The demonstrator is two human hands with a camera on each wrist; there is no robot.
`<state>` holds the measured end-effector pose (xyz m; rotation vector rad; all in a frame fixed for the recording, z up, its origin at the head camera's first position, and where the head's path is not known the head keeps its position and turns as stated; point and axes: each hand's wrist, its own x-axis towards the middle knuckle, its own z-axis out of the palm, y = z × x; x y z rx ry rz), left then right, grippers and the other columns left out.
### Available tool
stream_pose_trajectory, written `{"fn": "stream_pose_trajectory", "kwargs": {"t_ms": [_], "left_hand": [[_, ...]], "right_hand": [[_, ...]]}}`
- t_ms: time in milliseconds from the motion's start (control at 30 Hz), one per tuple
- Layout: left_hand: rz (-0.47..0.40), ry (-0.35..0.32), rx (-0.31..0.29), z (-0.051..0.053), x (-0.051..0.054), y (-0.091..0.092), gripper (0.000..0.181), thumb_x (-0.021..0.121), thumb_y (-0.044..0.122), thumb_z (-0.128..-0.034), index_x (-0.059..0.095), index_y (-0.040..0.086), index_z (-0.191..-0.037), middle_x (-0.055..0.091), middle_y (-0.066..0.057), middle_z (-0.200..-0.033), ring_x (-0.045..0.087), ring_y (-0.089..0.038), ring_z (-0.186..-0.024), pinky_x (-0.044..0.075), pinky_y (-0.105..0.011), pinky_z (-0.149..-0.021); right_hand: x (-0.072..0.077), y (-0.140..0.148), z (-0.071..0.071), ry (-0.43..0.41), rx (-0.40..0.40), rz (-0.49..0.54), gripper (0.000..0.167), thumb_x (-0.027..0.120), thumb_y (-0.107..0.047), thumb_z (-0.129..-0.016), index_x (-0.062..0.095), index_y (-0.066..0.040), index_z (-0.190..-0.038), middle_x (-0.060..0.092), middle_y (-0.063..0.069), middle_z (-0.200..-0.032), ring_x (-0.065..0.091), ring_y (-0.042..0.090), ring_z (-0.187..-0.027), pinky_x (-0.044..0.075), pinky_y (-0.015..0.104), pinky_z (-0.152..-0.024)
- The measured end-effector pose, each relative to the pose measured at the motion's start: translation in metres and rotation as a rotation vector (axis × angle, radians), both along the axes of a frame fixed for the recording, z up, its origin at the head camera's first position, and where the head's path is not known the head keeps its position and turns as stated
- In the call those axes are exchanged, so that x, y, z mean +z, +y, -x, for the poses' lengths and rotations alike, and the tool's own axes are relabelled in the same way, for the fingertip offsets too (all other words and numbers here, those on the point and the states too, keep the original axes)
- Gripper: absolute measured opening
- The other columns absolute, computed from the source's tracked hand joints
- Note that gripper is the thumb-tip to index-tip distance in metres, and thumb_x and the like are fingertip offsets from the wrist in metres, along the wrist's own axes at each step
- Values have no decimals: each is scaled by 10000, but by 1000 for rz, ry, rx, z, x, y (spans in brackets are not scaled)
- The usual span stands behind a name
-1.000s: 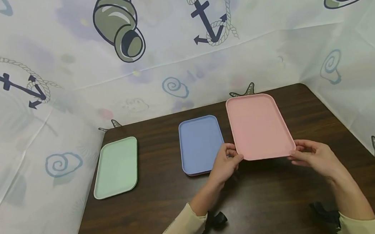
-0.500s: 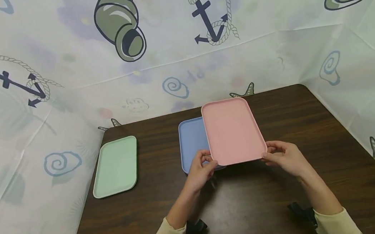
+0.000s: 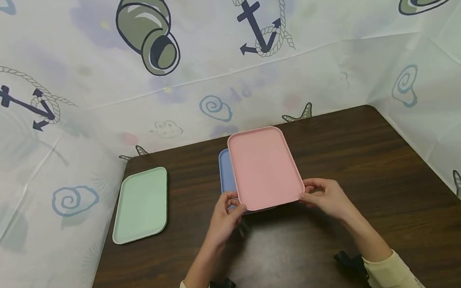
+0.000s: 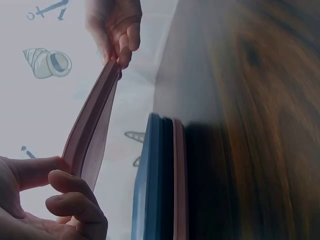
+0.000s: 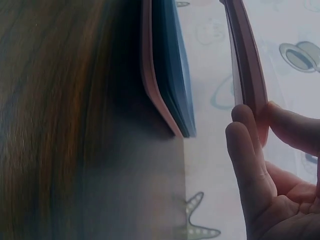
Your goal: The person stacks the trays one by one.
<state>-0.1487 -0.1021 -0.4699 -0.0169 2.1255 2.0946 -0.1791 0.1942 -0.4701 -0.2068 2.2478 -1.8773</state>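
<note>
Pink tray (image 3: 265, 168) is pinched at its near corners by the left hand (image 3: 223, 219) and right hand (image 3: 326, 196), raised clear of a stack (image 4: 160, 190) near the worktop's (image 3: 354, 154) far edge. It covers most of the stack's blue tray (image 3: 226, 175) from the head camera; wrist views cut the stack off, its dark middle indistinct.

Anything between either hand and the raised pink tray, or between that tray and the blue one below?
Nothing visible. The left hand and right hand pinch the pink tray directly, at its near corners. In both wrist views, only an open gap shows between it and the blue tray.
</note>
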Motion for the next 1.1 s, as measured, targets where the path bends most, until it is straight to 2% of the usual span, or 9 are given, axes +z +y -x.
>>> {"fn": "stream_pose_trajectory", "kwargs": {"t_ms": [333, 567, 767, 933, 967, 1000, 1100], "left_hand": [[108, -26, 90, 3, -4, -23, 372, 640, 35, -911, 468, -3, -1238, 514, -62, -916, 416, -88, -524, 328, -206, -479], [190, -28, 122, 4, -9, -34, 374, 619, 40, -920, 479, -7, -1264, 526, -79, -954, 419, -107, -535, 342, -221, -492], [250, 0, 143, 6, -18, -37, 345, 629, 13, -888, 512, -27, -1210, 537, -83, -895, 434, -100, -526, 349, -223, -485], [323, 17, 175, 11, -24, -37, 316, 624, 24, -875, 547, -4, -1180, 542, -68, -872, 460, -117, -586, 367, -237, -537], [331, 18, 179, 12, -24, -37, 313, 624, 25, -871, 553, 0, -1175, 542, -64, -868, 464, -120, -600, 368, -240, -549], [339, 16, 178, 11, -19, -36, 314, 620, 16, -868, 553, -13, -1174, 543, -69, -865, 467, -126, -616, 372, -244, -560], [346, 9, 181, 12, -20, -36, 314, 618, 13, -871, 552, -28, -1175, 546, -67, -857, 472, -136, -621, 379, -251, -564]], "right_hand": [[-7, -31, 8, 11, -6, 6, 408, 711, 18, -857, 561, 196, -1192, 647, 192, -884, 716, 327, -783, 572, 337, -628], [-21, -46, 12, -16, -29, -6, 385, 729, 16, -841, 600, 164, -1172, 655, 154, -852, 716, 288, -747, 561, 307, -600], [-32, -51, 13, -8, -35, -39, 394, 733, 16, -834, 603, 162, -1176, 658, 147, -843, 711, 302, -734, 554, 293, -580], [-32, -56, 15, 14, -54, -63, 410, 745, -9, -828, 607, 159, -1175, 661, 131, -832, 702, 317, -706, 550, 298, -567], [-32, -57, 16, 11, -61, -72, 405, 749, -14, -825, 615, 152, -1169, 660, 122, -825, 700, 323, -700, 548, 299, -562], [-32, -58, 16, 8, -67, -82, 401, 751, -17, -822, 621, 145, -1166, 660, 113, -820, 699, 320, -696, 548, 301, -561], [-33, -59, 16, -1, -73, -112, 389, 757, -28, -821, 636, 131, -1155, 658, 94, -812, 697, 322, -691, 546, 304, -561]]}}
